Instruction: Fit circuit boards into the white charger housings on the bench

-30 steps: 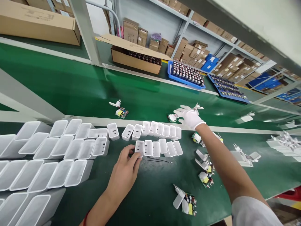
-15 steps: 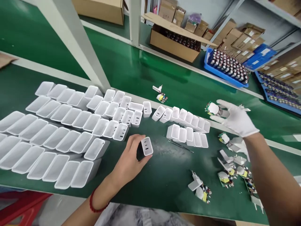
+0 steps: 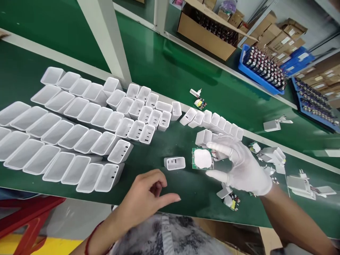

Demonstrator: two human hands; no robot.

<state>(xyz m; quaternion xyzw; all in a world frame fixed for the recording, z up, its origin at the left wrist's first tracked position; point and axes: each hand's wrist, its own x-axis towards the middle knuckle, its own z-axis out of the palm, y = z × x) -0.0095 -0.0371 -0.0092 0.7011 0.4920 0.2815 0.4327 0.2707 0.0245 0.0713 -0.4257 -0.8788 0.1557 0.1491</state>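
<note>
**At the green bench: two hands, one board, one loose casing**

Across the head view, item by item.

- Bench (image 3: 159, 145): green mat. Its near edge ran just beyond the person's lap. A bare patch lay mid-bench, bounded by the stock on the left and the right hand on the right.
- Rows of casings (image 3: 79, 124): white and hollow, packed side by side. They filled the left half of the mat almost to the near edge, leaving little free room there.
- Post (image 3: 106, 35): a pale upright rising from the far side of the rows.
- Rail (image 3: 265, 140): a pale strip marking the far edge of the mat, with the green belt (image 3: 186, 71) beyond it.
- Cardboard box (image 3: 207, 32) and blue tray (image 3: 261, 71): both stood on the far side of the belt, well apart from the hands.
- Loose boards (image 3: 230, 200): these lay with plug parts near the front edge, under the right wrist.
- Single casing (image 3: 174, 163): it lay on its side on the bare patch, touching neither hand, between the rows and the board.
- Left hand (image 3: 145, 198): bare and empty, with fingers loosely curled and the forefinger stretched out. It hovered near the front edge, just short of the single casing.
- Right hand (image 3: 240, 166): white-gloved. Thumb and fingers pinched the circuit board (image 3: 202, 158).
- Circuit board: held above the mat just right of the single casing, with a white disc facing the camera.
</note>
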